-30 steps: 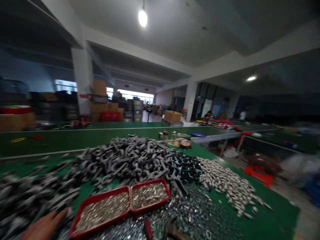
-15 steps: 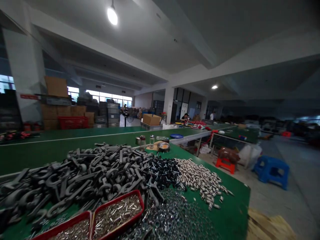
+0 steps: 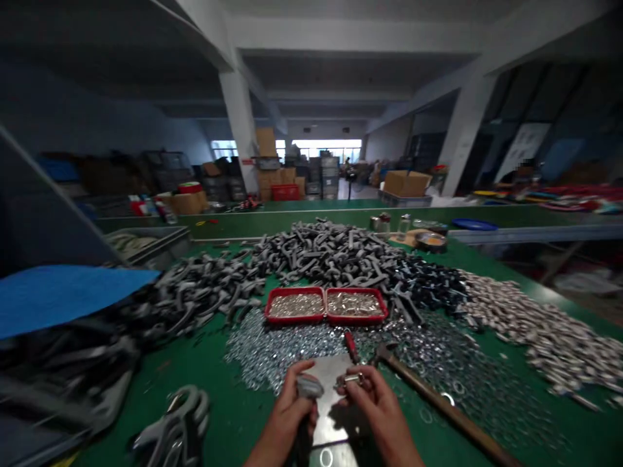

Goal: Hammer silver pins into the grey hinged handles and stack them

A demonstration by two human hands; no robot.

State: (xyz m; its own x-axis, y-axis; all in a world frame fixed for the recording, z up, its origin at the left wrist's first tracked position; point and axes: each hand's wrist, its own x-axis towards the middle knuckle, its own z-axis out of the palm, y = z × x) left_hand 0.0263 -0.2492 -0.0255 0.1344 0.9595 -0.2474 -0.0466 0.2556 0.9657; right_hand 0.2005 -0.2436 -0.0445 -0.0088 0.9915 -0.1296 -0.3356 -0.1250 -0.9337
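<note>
While the left hand (image 3: 288, 412) is gripping a grey part (image 3: 310, 387) near the left edge of the metal plate (image 3: 329, 371), the right hand (image 3: 380, 403) is pinching a shiny cylinder (image 3: 353, 379) near the plate's right edge.

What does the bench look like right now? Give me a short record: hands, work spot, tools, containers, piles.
Left hand: holds a gray part
Right hand: holds a small silver cylinder
Work spot: metal plate beneath the hands, on a green table
Tools: hammer right of the plate; red-handled tool near its far edge
Containers: two red trays side by side, holding small metal pieces
Piles: gray parts behind the trays; silver pieces at far right
</note>
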